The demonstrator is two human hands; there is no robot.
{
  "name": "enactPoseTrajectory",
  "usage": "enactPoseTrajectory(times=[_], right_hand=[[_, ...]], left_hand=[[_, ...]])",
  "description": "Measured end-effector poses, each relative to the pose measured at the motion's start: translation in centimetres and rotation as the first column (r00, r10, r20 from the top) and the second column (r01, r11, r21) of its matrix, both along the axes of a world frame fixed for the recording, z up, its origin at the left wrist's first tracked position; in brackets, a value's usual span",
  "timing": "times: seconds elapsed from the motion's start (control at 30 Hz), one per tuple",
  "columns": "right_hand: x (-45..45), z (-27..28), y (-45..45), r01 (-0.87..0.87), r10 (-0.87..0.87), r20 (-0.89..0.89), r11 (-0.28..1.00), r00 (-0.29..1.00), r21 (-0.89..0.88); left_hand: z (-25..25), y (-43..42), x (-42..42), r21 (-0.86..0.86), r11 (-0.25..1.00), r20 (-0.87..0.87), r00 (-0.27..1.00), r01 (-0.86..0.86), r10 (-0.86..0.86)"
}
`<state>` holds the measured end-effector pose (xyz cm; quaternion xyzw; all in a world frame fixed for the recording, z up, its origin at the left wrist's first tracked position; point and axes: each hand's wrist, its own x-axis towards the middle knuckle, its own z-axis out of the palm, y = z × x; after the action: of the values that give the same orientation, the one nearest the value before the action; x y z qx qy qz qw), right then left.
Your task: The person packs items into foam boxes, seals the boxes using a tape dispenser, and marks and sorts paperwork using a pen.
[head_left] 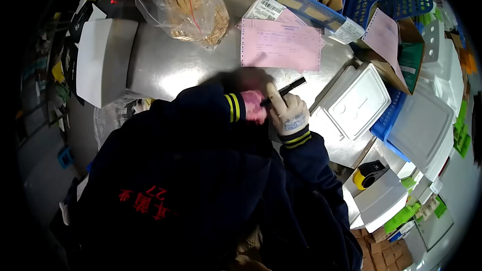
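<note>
Pen [295, 85], black and slim, is held above the counter [158, 52] in the fingers of the white-gloved right hand [288, 112]; its lower end is pointed toward the left hand [254, 106]. By the left hand, pink in tone, the fingers are kept partly hidden, and whether anything is gripped cannot be told. Beyond the hands, pink printed sheets [280, 47] are laid flat. White lidded boxes [359, 101] are set to the right, and a clear bag of wooden pieces [193, 12] is placed at the far left.

Sheets [281, 50] on table [155, 60]; bag [188, 7] left, containers [359, 103] right.
</note>
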<state>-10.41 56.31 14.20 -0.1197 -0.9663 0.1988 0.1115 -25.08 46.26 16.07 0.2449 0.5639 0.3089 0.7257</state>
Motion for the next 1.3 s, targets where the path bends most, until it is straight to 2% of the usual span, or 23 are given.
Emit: enactPoseTrajectory(times=[0.03, 0.1, 0.13, 0.17, 0.2, 0.23, 0.27, 0.33, 0.37, 0.43, 0.47, 0.5, 0.57, 0.63, 0.77, 0.83, 0.9, 0.93, 0.97, 1.0, 1.03, 1.1, 1.3], right_hand=[[0.2, 0.2, 0.0, -0.032, 0.031, 0.144, 0.999, 0.989, 0.004], [0.0, -1.3, 0.6, 0.101, -0.100, -0.060, 0.995, 0.993, 0.018], [0.0, -1.8, 1.1, 0.186, -0.219, -0.152, 0.961, 0.964, -0.206], [0.1, -2.1, 1.3, 0.238, -0.352, -0.211, 0.873, 0.912, -0.425], [0.7, -2.1, 0.9, 0.210, -0.498, -0.045, 0.443, 0.866, -0.871], [-0.2, 1.3, 1.0, 0.441, -0.528, 0.339, 0.076, 0.778, -0.894], [-0.4, 2.3, 0.6, 0.405, -0.503, 0.371, -0.046, 0.780, -0.913], [-1.3, 3.5, -0.8, 0.308, -0.487, 0.385, -0.234, 0.784, -0.922], [-1.2, 2.9, -2.0, 0.356, -0.446, 0.416, -0.215, 0.792, -0.909], [-1.3, 2.2, -2.7, 0.280, -0.483, 0.316, -0.148, 0.817, -0.949], [-1.4, 2.1, -2.9, 0.269, -0.508, 0.377, -0.276, 0.774, -0.923], [-1.3, 2.3, -3.0, 0.271, -0.507, 0.382, -0.281, 0.773, -0.921], [-1.4, 3.3, -2.9, 0.321, -0.442, 0.389, -0.222, 0.808, -0.921], [-1.0, 3.3, -2.5, 0.297, -0.442, 0.382, -0.252, 0.811, -0.921], [0.4, 4.7, -1.4, 0.285, -0.170, 0.306, -0.140, 0.937, -0.948], [3.3, 5.9, 1.8, 0.203, -0.256, 0.229, -0.124, 0.939, -0.971], [5.7, 5.3, 5.4, -0.043, -0.302, -0.043, 0.006, 0.952, -0.999], [4.5, 5.8, 5.5, 0.066, -0.405, 0.029, 0.076, 0.914, -0.995], [3.2, 4.8, 6.2, 0.130, -0.412, 0.100, 0.045, 0.906, -0.991], [2.2, 2.4, 6.8, 0.098, -0.423, 0.094, -0.013, 0.901, -0.995], [1.0, 1.0, 7.5, 0.204, -0.427, 0.187, -0.005, 0.885, -0.979], [-1.1, -1.7, 8.4, 0.341, -0.486, 0.276, 0.049, 0.829, -0.939], [-4.4, -5.7, 8.4, 0.489, -0.494, 0.413, 0.028, 0.765, -0.872]], left_hand=[[1.5, 0.2, -0.1, 0.058, 0.998, 0.048, 0.998, 0.025, -0.028], [2.1, 0.3, 0.3, 0.047, 0.989, 0.075, 0.987, 0.140, -0.143], [1.6, 0.3, 0.5, -0.020, 0.971, 0.062, 0.970, 0.236, -0.235], [2.7, 0.4, 0.4, 0.079, 0.972, -0.233, 0.953, 0.219, -0.196], [1.1, 0.0, 1.1, 0.237, 0.955, -0.572, 0.820, 0.176, -0.010], [-0.6, -0.5, 1.9, 0.391, 0.900, -0.792, 0.567, 0.190, 0.224], [-0.9, -0.1, 1.8, 0.288, 0.905, -0.924, 0.340, 0.314, 0.176], [-2.5, 0.3, 2.4, 0.237, 0.910, -0.963, 0.207, 0.341, 0.173], [-3.0, 0.4, 2.6, 0.162, 0.926, -0.978, 0.178, 0.342, 0.105], [-3.4, 0.0, 2.3, 0.230, 0.910, -0.973, 0.096, 0.345, 0.210], [-2.9, 0.0, 2.0, 0.150, 0.930, -0.984, 0.144, 0.336, 0.107], [-2.7, -0.2, 1.8, 0.065, 0.941, -0.981, 0.193, 0.332, -0.001], [-3.0, -0.4, 1.6, 0.082, 0.939, -0.985, 0.170, 0.335, 0.025], [-2.7, -0.3, 1.4, -0.011, 0.902, -0.954, 0.266, 0.432, -0.139], [-2.1, -0.2, 0.9, -0.146, 0.770, -0.794, 0.390, 0.621, -0.466], [-7.8, -3.0, -0.9, 0.063, 0.757, -0.822, 0.464, 0.650, -0.330], [-6.9, -2.6, -2.3, 0.021, 0.839, -0.799, 0.514, 0.544, -0.313], [-6.3, -2.9, -2.2, -0.003, 0.882, -0.780, 0.551, 0.472, -0.297], [-6.0, -2.9, -2.1, -0.022, 0.919, -0.770, 0.579, 0.395, -0.267], [-6.6, -2.3, -1.1, 0.167, 0.938, -0.813, 0.581, 0.303, -0.043], [-6.8, -0.8, -0.5, 0.114, 0.927, -0.841, 0.531, 0.356, -0.100], [-8.8, 0.7, 0.9, 0.337, 0.850, -0.916, 0.348, 0.405, 0.197], [-11.0, 2.7, 1.8, 0.139, 0.842, -0.986, 0.148, 0.522, 0.071]])
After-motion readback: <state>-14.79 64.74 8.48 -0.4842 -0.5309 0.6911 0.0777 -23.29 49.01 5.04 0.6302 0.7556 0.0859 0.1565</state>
